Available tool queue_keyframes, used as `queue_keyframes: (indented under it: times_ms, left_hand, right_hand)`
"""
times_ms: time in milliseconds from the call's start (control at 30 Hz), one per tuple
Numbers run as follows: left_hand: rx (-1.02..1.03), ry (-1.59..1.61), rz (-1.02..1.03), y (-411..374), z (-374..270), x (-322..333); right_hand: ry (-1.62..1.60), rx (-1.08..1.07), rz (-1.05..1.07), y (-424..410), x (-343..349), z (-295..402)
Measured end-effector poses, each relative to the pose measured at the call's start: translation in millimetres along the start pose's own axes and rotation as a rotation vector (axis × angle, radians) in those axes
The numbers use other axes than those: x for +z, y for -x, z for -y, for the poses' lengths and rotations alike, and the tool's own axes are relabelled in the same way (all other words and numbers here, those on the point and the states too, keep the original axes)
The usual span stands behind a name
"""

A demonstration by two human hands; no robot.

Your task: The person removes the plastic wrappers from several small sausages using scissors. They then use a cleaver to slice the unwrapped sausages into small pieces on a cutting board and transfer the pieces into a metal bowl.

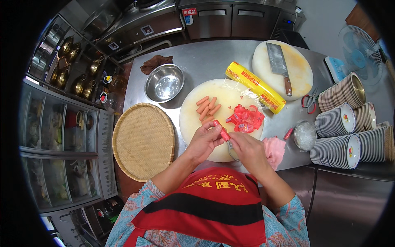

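A sausage in a red plastic wrapper (221, 131) is held up over the near part of a round white cutting board (191, 108). My left hand (203, 140) grips its upper end between thumb and fingers. At its lower end, my right hand (248, 149) pinches the wrapper. Under the right hand shows a grey looped handle (232, 150), mostly hidden. Several peeled sausages (203, 108) lie in a loose group on the board, left of a heap of torn red wrappers (245, 119).
Around the board are a woven bamboo tray (143, 142), a steel bowl (164, 83), a yellow cling film roll (256, 88) and a pink cloth (274, 151). A cleaver (278, 61) rests on another board (301, 68). Red-handled scissors (309, 102) and stacked plates (334, 151) stand right.
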State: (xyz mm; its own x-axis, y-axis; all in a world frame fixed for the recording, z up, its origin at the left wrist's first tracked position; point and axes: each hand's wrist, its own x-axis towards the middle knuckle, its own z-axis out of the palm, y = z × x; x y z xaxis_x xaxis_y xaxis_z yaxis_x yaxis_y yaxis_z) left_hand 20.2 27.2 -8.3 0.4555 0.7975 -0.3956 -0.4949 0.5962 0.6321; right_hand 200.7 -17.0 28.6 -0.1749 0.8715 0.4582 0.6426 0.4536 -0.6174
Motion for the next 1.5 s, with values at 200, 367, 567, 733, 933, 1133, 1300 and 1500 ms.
queue_keyframes:
  times_ms: [200,367,567,733,933,1133,1300,1500]
  left_hand:
    - [0.061,-0.011,0.039,10,3,6]
    - [0.049,0.093,0.135,15,6,3]
    - [0.085,0.070,0.160,19,5,2]
    - [0.100,0.024,0.155,19,4,2]
    - [0.106,-0.143,0.059,26,0,19]
    - [0.107,-0.475,0.148,29,-10,22]
    - [0.122,-0.318,0.186,22,-3,20]
    - [0.100,-0.149,0.220,15,-4,15]
  right_hand:
    - [-0.326,0.537,0.012,9,10,8]
    - [-0.548,0.679,0.031,14,14,3]
    - [-0.643,0.666,0.043,15,14,8]
    - [-0.502,0.532,0.070,11,4,15]
    - [-0.079,0.297,0.074,10,5,14]
    - [-0.028,0.172,0.018,10,10,13]
    - [-0.167,0.369,0.063,5,14,6]
    - [-0.110,0.313,0.001,-1,17,5]
